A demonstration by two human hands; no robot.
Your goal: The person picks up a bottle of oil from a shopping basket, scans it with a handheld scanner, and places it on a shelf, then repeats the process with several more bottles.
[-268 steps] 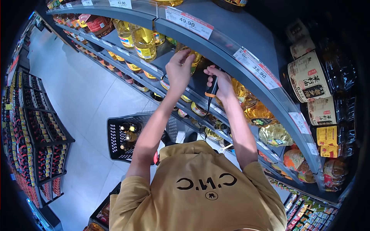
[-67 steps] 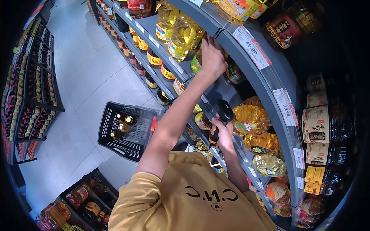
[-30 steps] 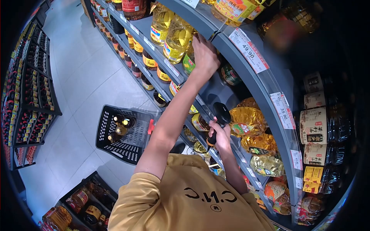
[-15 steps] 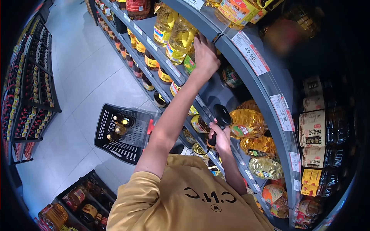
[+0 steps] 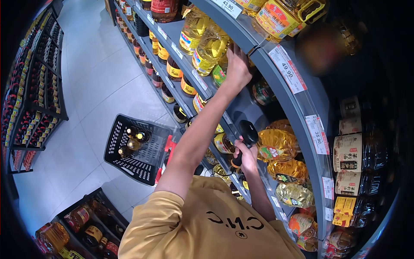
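Note:
My left hand (image 5: 238, 69) reaches into the upper shelf, beside a clear oil bottle (image 5: 211, 47) of yellow oil and above a green-labelled bottle (image 5: 219, 75). Its fingers curl downward; the fingertips and whatever they hold are hidden. Lower down, my right hand (image 5: 246, 154) is wrapped around a black handheld device (image 5: 248, 133) with a rounded head and an orange band near its grip. Oil bottles (image 5: 277, 146) lie close to the right of that hand.
A black shopping basket (image 5: 113, 149) with red handle parts stands on the floor, holding several small bottles (image 5: 134, 143). Shelf edges with price tags (image 5: 286, 68) curve along the right. A bottle rack (image 5: 36, 95) stands across the aisle; a black bin of bottles (image 5: 92, 224) is lower left.
The view has shifted slightly, moving the shelves a little right and down. My left hand stays at the same bottles, and my right hand still grips the black device.

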